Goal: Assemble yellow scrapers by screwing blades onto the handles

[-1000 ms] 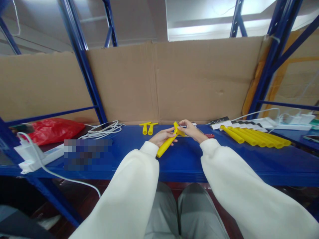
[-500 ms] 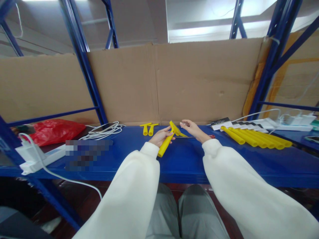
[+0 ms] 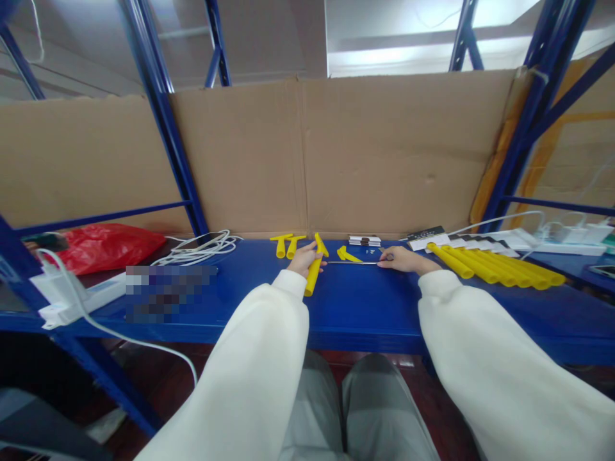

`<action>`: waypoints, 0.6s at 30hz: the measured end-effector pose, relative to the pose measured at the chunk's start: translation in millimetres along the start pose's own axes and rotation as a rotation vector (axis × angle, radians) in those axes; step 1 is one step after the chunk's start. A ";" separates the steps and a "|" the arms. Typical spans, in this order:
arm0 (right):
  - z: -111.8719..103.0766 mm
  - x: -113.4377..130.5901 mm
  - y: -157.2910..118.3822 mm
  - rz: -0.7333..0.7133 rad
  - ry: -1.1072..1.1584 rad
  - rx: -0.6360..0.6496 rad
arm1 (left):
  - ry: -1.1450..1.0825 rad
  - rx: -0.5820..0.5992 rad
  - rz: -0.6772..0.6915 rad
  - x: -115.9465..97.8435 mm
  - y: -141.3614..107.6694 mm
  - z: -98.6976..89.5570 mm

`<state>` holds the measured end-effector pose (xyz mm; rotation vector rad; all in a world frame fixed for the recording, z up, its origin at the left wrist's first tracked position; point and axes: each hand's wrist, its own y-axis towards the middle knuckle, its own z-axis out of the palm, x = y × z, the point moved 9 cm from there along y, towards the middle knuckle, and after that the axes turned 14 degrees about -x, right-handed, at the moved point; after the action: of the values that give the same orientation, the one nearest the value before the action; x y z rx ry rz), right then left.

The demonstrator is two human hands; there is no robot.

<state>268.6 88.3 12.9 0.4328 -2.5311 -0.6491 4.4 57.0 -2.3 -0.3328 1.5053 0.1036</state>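
My left hand [image 3: 303,259] is closed around the tube of a yellow T-shaped plastic handle [image 3: 313,276], its crosspiece pointing up and away from me. To the right, my right hand [image 3: 396,259] has its fingers closed at the end of a thin screwdriver [image 3: 353,262] lying across the blue shelf; its grip is mostly hidden by the fingers. Just behind the shaft rest loose flat yellow pieces [image 3: 349,256]. Tiny bits [image 3: 369,251], too small to name, lie beside a small white-and-dark stack [image 3: 364,241]. Two more yellow T-shaped handles [image 3: 288,246] stand left of my left hand.
A row of several yellow tubes with black-and-white ends [image 3: 500,266] lies on the right, near a white power strip [image 3: 569,246]. On the left are a coiled white cable [image 3: 206,248], a red plastic bag [image 3: 113,246] and another power strip [image 3: 100,298]. Cardboard [image 3: 384,153] walls the back.
My right hand has moved right and down from beside the yellow handle onto the screwdriver. My left hand has brought the handle slightly left and more upright, uncovering the small stack and bits.
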 end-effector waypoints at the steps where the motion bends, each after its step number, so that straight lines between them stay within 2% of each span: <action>1: 3.7 -1.4 -1.4 0.012 0.027 0.045 | -0.002 0.000 -0.001 -0.1 -0.3 0.0; 4: 8.8 -4.0 -4.5 0.059 0.033 0.115 | -0.006 -0.006 0.008 -1.0 -1.2 -0.5; 11: 2.6 -2.4 -5.7 0.070 0.001 0.078 | -0.006 -0.005 0.005 0.6 1.7 -1.3; 18: -5.1 8.5 -5.8 0.067 0.113 0.008 | -0.040 0.017 -0.005 2.2 5.7 -1.4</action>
<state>265.2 78.1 17.0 0.3745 -2.4306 -0.5738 1.7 61.8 -5.4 -0.3195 1.4647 0.0929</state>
